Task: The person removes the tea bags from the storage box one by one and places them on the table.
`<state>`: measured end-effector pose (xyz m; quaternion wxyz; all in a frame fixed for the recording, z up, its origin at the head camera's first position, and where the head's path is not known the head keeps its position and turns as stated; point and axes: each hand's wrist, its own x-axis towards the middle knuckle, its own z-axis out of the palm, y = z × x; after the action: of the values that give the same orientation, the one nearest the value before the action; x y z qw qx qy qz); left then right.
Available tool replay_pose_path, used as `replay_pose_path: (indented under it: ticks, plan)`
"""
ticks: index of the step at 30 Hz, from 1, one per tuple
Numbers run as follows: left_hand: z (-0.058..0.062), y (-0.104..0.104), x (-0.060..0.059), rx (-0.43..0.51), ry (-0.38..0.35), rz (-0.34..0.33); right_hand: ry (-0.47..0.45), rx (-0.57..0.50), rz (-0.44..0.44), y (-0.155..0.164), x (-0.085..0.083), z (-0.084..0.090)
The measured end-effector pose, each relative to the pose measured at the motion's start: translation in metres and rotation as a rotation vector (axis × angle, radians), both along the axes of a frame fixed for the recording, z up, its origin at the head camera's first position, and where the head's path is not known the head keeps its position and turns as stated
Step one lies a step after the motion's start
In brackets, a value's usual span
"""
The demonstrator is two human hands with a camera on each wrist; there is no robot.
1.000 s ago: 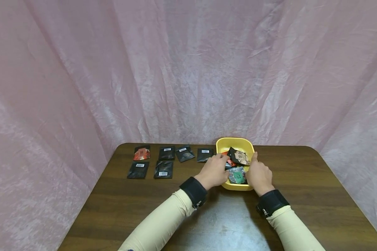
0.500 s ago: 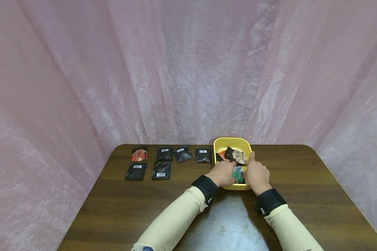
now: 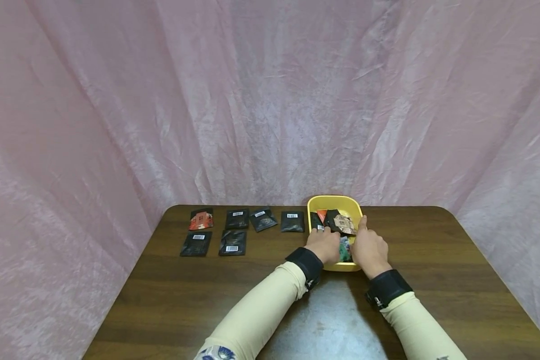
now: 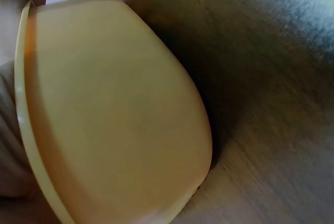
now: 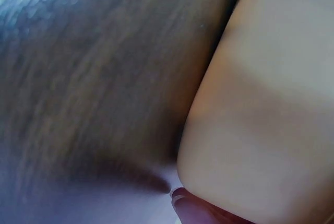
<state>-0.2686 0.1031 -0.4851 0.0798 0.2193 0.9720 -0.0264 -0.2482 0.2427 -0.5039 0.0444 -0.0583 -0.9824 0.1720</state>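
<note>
"Where's the bin (image 3: 334,202)?"

"Counter (image 3: 432,265), one o'clock. My right hand (image 3: 371,251) clamps its four-o'clock side; my left hand (image 3: 325,246) dips inside, grip hidden."

"Step?"

"Sorting packets (image 3: 343,224), I judge; next calls for pinching one."

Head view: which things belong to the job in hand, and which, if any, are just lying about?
Seem part of the job:
- yellow tub
- packets in the tub
- left hand, over the tub
- right hand, holding the tub
- loose packets on the table, probably

Background only, nothing clearly stray:
- the table itself
- pink curtain
</note>
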Motion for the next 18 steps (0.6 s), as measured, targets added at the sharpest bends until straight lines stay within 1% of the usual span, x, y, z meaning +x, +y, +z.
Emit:
replay_pose_path:
  ticks: [3, 5, 7, 14, 18]
  plan:
    - [-0.003, 0.001, -0.002, -0.005, -0.006, 0.021, -0.012, 0.003, 0.003, 0.0, 0.0, 0.0]
    - [-0.003, 0.0, -0.001, 0.004, 0.009, 0.025, -0.02, 0.008, 0.005, 0.0, -0.001, 0.0]
    - [-0.006, 0.0, -0.003, 0.022, 0.023, 0.03, -0.025, 0.013, 0.006, 0.0, -0.001, 0.0]
    - [-0.014, -0.001, -0.006, 0.073, 0.091, 0.017, -0.024, 0.01, -0.002, 0.0, -0.001, 0.002]
    - [-0.013, -0.003, -0.004, 0.099, 0.074, 0.02, -0.043, 0.005, -0.008, -0.001, 0.0, 0.002]
